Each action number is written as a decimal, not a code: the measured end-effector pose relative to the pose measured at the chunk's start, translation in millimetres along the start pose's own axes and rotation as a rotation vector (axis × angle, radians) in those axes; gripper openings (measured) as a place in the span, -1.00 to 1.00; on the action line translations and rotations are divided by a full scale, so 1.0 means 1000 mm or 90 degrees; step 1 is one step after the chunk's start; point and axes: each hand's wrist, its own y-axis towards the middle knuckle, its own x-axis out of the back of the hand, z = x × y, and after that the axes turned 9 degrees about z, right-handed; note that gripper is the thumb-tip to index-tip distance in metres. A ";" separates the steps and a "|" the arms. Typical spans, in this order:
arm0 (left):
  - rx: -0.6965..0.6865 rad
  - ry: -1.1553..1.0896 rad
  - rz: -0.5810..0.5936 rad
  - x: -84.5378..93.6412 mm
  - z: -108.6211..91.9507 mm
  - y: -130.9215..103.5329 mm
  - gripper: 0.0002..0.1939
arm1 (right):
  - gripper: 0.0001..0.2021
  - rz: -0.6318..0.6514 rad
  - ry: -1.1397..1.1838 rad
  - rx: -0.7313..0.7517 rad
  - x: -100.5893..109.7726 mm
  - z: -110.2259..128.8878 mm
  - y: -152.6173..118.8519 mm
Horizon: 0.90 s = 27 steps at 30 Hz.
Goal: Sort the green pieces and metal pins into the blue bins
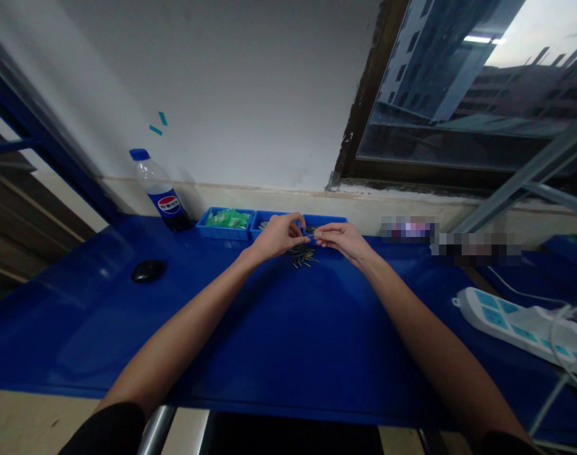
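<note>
1. Pins (302,256) – a small loose pile on the mat (279,328), just under your hands.
2. Your left hand (279,235) and right hand (342,240) both pinch one tiny part between them; you seem mid-assembly, and the next move needs fine alignment.
3. Three bins (224,231), one bottle (161,193), one mouse (148,270).

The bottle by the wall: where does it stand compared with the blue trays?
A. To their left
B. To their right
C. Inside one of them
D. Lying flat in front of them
A: the bottle stands upright on the blue mat by the wall, left of the trays, apart from them; the hands work over small pins further right.
</note>
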 end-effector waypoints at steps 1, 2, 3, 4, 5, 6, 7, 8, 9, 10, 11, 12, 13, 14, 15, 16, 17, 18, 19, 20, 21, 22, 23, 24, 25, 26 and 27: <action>0.008 0.042 0.005 0.001 0.001 0.000 -0.76 | -0.74 -0.026 -0.020 0.006 0.001 0.000 0.001; 0.018 0.087 0.015 0.002 0.003 -0.001 -0.80 | -0.75 -0.054 -0.037 0.013 0.003 0.000 0.002; 0.025 0.135 0.033 0.002 0.004 -0.001 -0.84 | -0.75 -0.083 -0.052 0.022 0.005 0.000 0.002; 0.028 0.184 0.058 0.003 0.006 -0.001 -0.86 | -0.77 -0.113 -0.065 0.033 0.006 0.000 0.003; 0.027 0.233 0.087 0.003 0.008 -0.001 -0.87 | -0.78 -0.143 -0.076 0.046 0.008 0.000 0.004; 0.026 0.280 0.116 0.003 0.010 -0.002 -0.85 | -0.79 -0.170 -0.088 0.060 0.009 0.000 0.004; 0.025 0.323 0.142 0.003 0.012 -0.002 -0.82 | -0.81 -0.193 -0.099 0.073 0.010 0.000 0.004; 0.028 0.358 0.163 0.002 0.014 -0.003 -0.78 | -0.82 -0.208 -0.108 0.082 0.011 0.001 0.004; 0.036 0.385 0.179 0.001 0.015 -0.003 -0.72 | -0.82 -0.215 -0.114 0.086 0.011 0.001 0.004; 0.047 0.404 0.191 0.001 0.017 -0.004 -0.66 | -0.82 -0.215 -0.120 0.087 0.011 0.001 0.004; 0.060 0.418 0.202 0.000 0.018 -0.005 -0.61 | -0.83 -0.211 -0.125 0.085 0.010 0.001 0.004; 0.072 0.428 0.211 -0.001 0.019 -0.005 -0.58 | -0.84 -0.205 -0.129 0.082 0.009 0.001 0.004; 0.081 0.435 0.218 -0.002 0.019 -0.006 -0.57 | -0.85 -0.198 -0.134 0.080 0.009 0.001 0.005; 0.087 0.440 0.221 -0.002 0.019 -0.007 -0.57 | -0.86 -0.191 -0.137 0.078 0.008 0.001 0.005; 0.090 0.443 0.222 -0.003 0.019 -0.007 -0.59 | -0.87 -0.184 -0.137 0.078 0.007 0.000 0.005; 0.088 0.444 0.220 -0.004 0.019 -0.007 -0.61 | -0.87 -0.178 -0.136 0.077 0.007 0.000 0.005; 0.083 0.440 0.217 -0.004 0.019 -0.007 -0.64 | -0.87 -0.174 -0.134 0.076 0.006 0.000 0.006; 0.077 0.434 0.214 -0.005 0.019 -0.007 -0.65 | -0.86 -0.170 -0.131 0.075 0.006 0.000 0.006; 0.071 0.424 0.212 -0.006 0.019 -0.007 -0.67 | -0.86 -0.167 -0.129 0.074 0.006 -0.001 0.006; 0.067 0.414 0.211 -0.006 0.019 -0.006 -0.68 | -0.85 -0.164 -0.128 0.072 0.005 0.000 0.005; 0.066 0.405 0.211 -0.006 0.019 -0.006 -0.68 | -0.85 -0.161 -0.128 0.070 0.005 0.000 0.005; 0.065 0.400 0.211 -0.007 0.019 -0.006 -0.69 | -0.85 -0.158 -0.128 0.068 0.005 0.000 0.005; 0.066 0.400 0.211 -0.007 0.018 -0.006 -0.69 | -0.85 -0.155 -0.129 0.067 0.005 0.000 0.005; 0.068 0.403 0.211 -0.007 0.018 -0.006 -0.71 | -0.85 -0.153 -0.129 0.065 0.005 0.000 0.004; 0.073 0.409 0.210 -0.007 0.017 -0.006 -0.72 | -0.84 -0.152 -0.129 0.063 0.005 0.000 0.004; 0.079 0.417 0.206 -0.007 0.016 -0.006 -0.73 | -0.84 -0.152 -0.129 0.061 0.005 0.001 0.004; 0.085 0.425 0.200 -0.007 0.015 -0.007 -0.74 | -0.84 -0.152 -0.128 0.060 0.004 0.001 0.004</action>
